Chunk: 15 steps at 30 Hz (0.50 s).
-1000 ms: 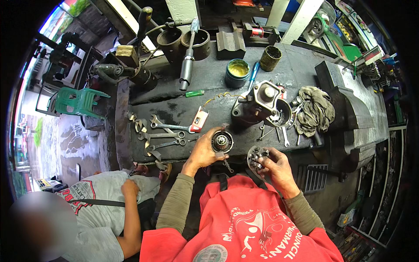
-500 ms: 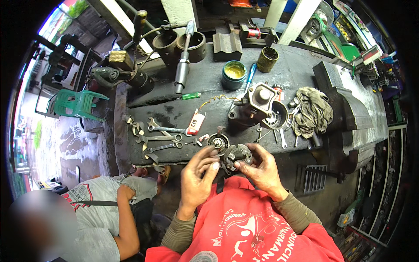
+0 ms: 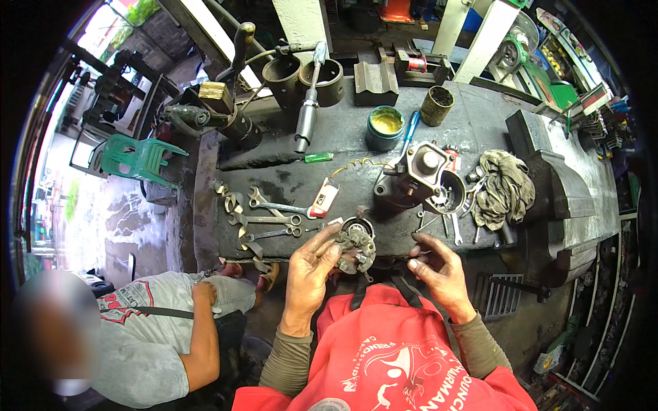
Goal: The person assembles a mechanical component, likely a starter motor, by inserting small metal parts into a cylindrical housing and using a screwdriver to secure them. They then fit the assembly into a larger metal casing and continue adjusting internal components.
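My left hand [image 3: 308,277] grips a round grey metal part with blocky projections, a brush holder [image 3: 358,252] by its look, between thumb and fingers at the bench's near edge. Partly hidden behind it lies a round metal end cover [image 3: 358,225]. To the right, my right hand [image 3: 442,277] is apart from the brush holder, thumb and forefinger spread; its other fingers are curled and partly in shadow. Beyond it stands a motor-like metal housing [image 3: 426,164] with a square flange, beside an open round casing [image 3: 449,194].
Several wrenches [image 3: 275,220] and a red-white box [image 3: 324,198] lie left. Farther back are a grease tub [image 3: 385,127], a blue-handled screwdriver [image 3: 412,127] and a brown can [image 3: 437,106]. A rag [image 3: 504,188] sits right, near a big vise [image 3: 548,171]. A seated person [image 3: 157,322] is at left.
My right hand has let go of the brush holder and moved right. My left hand keeps it, now turned more on edge. The whole view has shifted slightly.
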### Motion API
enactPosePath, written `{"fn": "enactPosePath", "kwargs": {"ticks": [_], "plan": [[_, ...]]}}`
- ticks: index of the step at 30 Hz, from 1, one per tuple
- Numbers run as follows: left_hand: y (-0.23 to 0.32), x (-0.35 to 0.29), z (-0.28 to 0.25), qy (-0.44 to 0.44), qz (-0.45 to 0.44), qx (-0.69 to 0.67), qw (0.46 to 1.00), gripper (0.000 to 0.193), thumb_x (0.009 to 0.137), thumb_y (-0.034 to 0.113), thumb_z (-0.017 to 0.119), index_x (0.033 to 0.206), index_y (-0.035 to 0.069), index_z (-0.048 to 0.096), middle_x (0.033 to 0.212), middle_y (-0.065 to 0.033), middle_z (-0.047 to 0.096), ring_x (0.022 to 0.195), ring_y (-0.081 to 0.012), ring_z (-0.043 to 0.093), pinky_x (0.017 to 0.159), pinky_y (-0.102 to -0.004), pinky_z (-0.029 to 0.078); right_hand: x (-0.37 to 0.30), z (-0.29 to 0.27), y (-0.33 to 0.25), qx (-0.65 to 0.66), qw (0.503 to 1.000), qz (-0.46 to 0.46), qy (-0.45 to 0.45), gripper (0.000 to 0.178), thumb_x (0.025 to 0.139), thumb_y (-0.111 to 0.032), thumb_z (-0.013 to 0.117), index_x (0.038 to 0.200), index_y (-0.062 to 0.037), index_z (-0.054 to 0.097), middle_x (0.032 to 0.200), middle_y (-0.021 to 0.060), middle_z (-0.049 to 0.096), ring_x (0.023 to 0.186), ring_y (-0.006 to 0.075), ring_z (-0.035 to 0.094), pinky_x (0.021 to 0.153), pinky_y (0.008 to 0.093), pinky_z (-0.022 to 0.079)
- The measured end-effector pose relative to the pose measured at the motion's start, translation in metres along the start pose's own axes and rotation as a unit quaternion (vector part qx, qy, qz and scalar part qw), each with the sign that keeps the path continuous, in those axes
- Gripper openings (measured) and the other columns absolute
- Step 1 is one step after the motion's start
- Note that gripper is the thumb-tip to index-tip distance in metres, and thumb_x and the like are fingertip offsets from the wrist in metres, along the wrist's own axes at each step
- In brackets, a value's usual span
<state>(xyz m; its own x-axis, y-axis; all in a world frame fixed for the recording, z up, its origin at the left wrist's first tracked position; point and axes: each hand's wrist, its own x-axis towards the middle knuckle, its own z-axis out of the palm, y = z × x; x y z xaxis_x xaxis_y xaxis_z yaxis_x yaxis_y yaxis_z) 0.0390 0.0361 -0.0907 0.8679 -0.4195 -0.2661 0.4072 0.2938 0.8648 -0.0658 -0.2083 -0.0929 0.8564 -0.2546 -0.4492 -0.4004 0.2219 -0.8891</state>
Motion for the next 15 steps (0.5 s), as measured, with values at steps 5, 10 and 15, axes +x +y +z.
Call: {"fn": "enactPosePath", "kwargs": {"ticks": [5, 10, 15], "plan": [[0.002, -0.001, -0.004, -0.008, 0.006, -0.011, 1.0, 0.047, 0.11, 0.014, 0.06, 0.15, -0.009, 0.051, 0.131, -0.0199, 0.071, 0.113, -0.025, 0.074, 0.097, -0.0373, 0.062, -0.007, -0.004, 0.007, 0.007, 0.998, -0.048, -0.032, 0.04, 0.096, -0.003, 0.079, 0.134, 0.0046, 0.067, 0.104, 0.002, 0.071, 0.094, 0.0085, 0.065, 0.085, 0.0245, 0.055], [0.002, 0.0, -0.01, 0.011, 0.013, -0.004, 1.0, 0.046, 0.111, 0.017, 0.06, 0.149, -0.009, 0.052, 0.129, -0.0188, 0.072, 0.111, -0.0233, 0.074, 0.094, -0.0352, 0.062, -0.011, -0.002, 0.011, -0.013, 0.999, -0.039, -0.013, 0.035, 0.097, -0.004, 0.079, 0.129, 0.0042, 0.07, 0.104, 0.0025, 0.071, 0.094, 0.0097, 0.066, 0.088, 0.026, 0.055], [-0.005, 0.0, -0.023, 0.03, 0.004, -0.04, 0.999, 0.039, 0.112, 0.016, 0.059, 0.147, -0.002, 0.055, 0.121, -0.0141, 0.074, 0.1, -0.0204, 0.076, 0.083, -0.0348, 0.066, -0.014, -0.005, 0.015, 0.05, 0.997, -0.057, 0.022, 0.037, 0.097, -0.002, 0.078, 0.132, 0.0042, 0.067, 0.103, 0.0017, 0.07, 0.085, 0.0065, 0.063, 0.075, 0.0229, 0.053]]}}
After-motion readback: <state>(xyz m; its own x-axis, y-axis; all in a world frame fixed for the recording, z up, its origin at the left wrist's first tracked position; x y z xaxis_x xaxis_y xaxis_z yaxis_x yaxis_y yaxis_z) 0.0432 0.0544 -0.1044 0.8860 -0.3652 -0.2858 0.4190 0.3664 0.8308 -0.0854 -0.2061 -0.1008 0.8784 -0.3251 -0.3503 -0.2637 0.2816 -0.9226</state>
